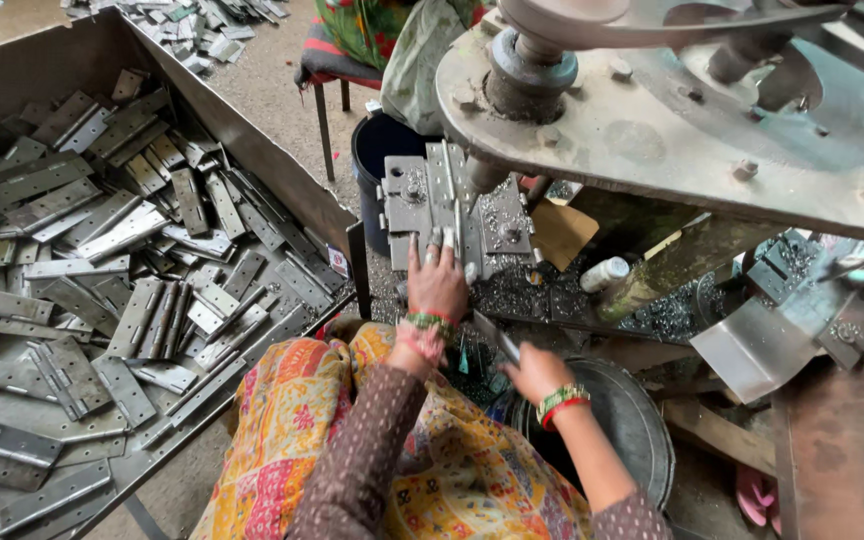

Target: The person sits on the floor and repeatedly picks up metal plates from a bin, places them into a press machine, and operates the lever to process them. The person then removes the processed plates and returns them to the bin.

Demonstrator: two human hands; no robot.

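Grey metal tray [282,165] heaped with steel hinges [102,260], press bed [497,215] strewn with metal shavings [512,295], bare concrete floor [272,80]

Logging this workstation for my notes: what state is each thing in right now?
Left hand: flat, pressing a hinge on the jig.
Right hand: closed on a metal strip.
Tray: piled with loose hinges.
Bucket: upright, contents hidden.
Basin: contents not visible.

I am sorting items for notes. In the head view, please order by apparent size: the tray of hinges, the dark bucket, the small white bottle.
1. Tray of hinges
2. Dark bucket, partly hidden
3. Small white bottle
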